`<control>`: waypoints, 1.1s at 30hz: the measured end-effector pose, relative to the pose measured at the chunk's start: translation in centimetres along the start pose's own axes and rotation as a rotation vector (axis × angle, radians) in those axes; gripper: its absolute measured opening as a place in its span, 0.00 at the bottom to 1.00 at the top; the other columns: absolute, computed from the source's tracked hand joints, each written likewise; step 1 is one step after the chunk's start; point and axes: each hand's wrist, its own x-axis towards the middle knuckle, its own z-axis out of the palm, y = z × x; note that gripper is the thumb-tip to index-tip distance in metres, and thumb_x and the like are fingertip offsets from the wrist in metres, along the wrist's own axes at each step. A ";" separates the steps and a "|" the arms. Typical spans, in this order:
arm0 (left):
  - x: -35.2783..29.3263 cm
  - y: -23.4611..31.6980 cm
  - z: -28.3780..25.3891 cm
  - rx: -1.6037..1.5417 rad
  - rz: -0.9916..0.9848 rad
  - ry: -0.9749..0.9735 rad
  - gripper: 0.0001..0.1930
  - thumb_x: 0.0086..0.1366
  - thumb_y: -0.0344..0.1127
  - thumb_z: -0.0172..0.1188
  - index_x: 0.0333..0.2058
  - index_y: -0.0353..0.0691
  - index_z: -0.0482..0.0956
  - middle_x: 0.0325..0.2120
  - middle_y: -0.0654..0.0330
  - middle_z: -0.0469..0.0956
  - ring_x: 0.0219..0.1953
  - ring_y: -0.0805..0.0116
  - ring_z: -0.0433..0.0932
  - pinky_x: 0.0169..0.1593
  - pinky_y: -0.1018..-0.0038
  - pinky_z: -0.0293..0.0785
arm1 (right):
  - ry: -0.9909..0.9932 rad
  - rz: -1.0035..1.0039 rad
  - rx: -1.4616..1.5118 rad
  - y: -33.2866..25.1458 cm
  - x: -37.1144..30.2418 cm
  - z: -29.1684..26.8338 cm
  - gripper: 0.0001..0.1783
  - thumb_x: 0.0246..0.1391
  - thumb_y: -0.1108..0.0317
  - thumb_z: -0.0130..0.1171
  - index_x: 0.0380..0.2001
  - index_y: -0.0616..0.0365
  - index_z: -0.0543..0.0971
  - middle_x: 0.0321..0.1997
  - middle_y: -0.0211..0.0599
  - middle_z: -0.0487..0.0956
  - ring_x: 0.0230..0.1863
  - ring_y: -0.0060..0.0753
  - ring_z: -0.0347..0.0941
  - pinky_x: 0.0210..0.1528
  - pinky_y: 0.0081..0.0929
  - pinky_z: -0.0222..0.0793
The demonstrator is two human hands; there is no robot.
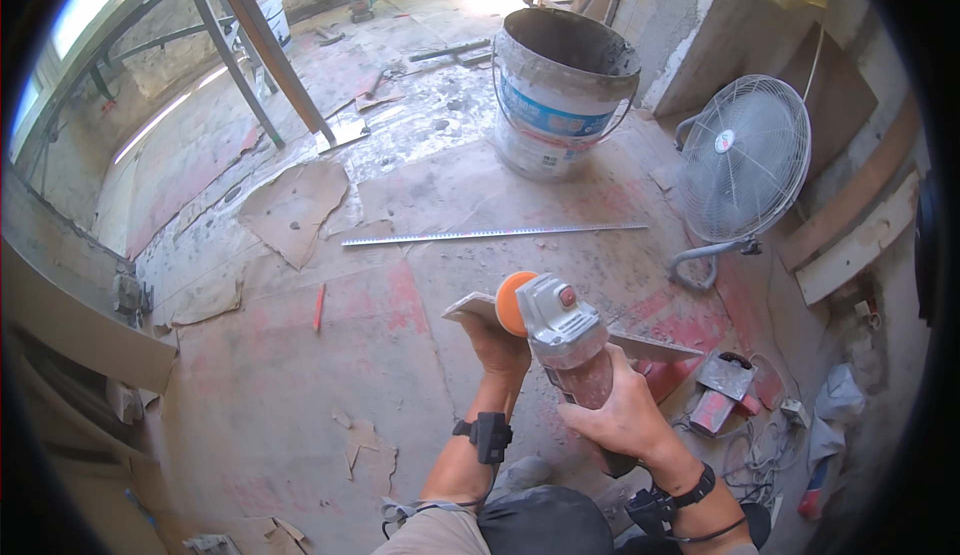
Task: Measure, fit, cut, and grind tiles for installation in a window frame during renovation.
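Observation:
My right hand (pixel 622 407) is wrapped round the body of an angle grinder (pixel 566 327) with a silver-grey head and a dusty dark red body. Its orange disc (pixel 513 303) faces left, against or very close to a thin, flat strip (pixel 655 345) that looks like cut tile. Beneath the strip's left end my left hand (pixel 497 345) grips it from below, fingers mostly hidden. The grinder's head covers the strip's middle. Whether the disc is spinning cannot be seen. Dark bands with small devices sit on both my wrists.
A metal ruler (pixel 495 236) lies across the dusty floor covering. Beyond it stands a large dirty bucket (pixel 560 105), with a floor fan (pixel 745 160) to the right. A red-and-grey power tool (pixel 718 400) and tangled cords lie at right. A red stick (pixel 319 307) rests at left.

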 end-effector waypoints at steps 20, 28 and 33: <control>-0.8 1.2 1.5 -0.037 -0.020 -0.130 0.47 0.58 0.82 0.42 0.54 0.42 0.73 0.50 0.61 0.77 0.52 0.66 0.76 0.58 0.64 0.73 | -0.011 0.009 0.008 -0.5 0.9 0.6 0.47 0.40 0.57 0.70 0.61 0.67 0.63 0.46 0.63 0.80 0.52 0.60 0.78 0.54 0.41 0.72; 0.8 -0.8 -2.3 -0.069 -0.016 -0.008 0.47 0.58 0.82 0.43 0.56 0.44 0.72 0.53 0.63 0.75 0.55 0.66 0.73 0.61 0.63 0.69 | -0.009 0.020 0.024 0.9 -0.2 -0.4 0.46 0.41 0.57 0.69 0.61 0.69 0.63 0.45 0.62 0.80 0.52 0.61 0.78 0.54 0.41 0.72; -0.8 1.6 1.8 0.060 -0.010 -0.079 0.50 0.56 0.85 0.37 0.54 0.43 0.74 0.48 0.60 0.78 0.51 0.65 0.77 0.56 0.65 0.75 | -0.069 0.017 0.027 -1.3 1.0 0.0 0.46 0.41 0.57 0.69 0.61 0.70 0.63 0.47 0.62 0.80 0.53 0.55 0.78 0.56 0.39 0.71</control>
